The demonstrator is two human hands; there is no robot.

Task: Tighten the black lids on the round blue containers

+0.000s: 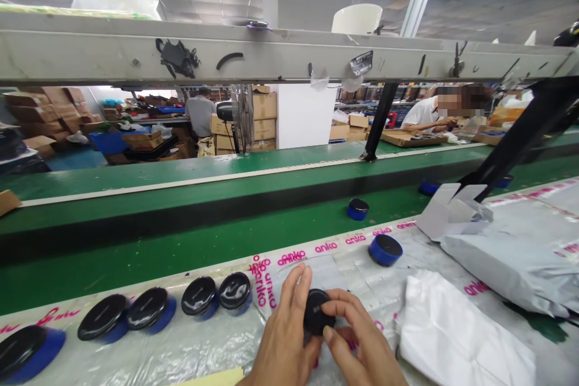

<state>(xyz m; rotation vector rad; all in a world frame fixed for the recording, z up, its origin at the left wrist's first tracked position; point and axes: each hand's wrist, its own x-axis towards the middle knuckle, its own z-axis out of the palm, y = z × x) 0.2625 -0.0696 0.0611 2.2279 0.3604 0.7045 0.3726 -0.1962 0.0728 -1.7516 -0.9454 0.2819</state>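
Note:
Between my two hands is a round black piece [318,312], held above the plastic-covered bench. My left hand [289,325] supports its left side, fingers stretched upward and thumb below. My right hand [355,332] grips its right edge with bent fingers and thumb. Several round blue pieces with shiny black tops [151,309] line the bench on the left. Another blue and black piece [385,249] lies ahead of my right hand. The underside of the held piece is hidden.
A green conveyor [181,259] runs beyond the bench, carrying a blue and black piece [358,209]. White bags [456,332], an open white box [446,214] and a black post [511,139] stand right. A beam [280,57] crosses above. Two people are farther back.

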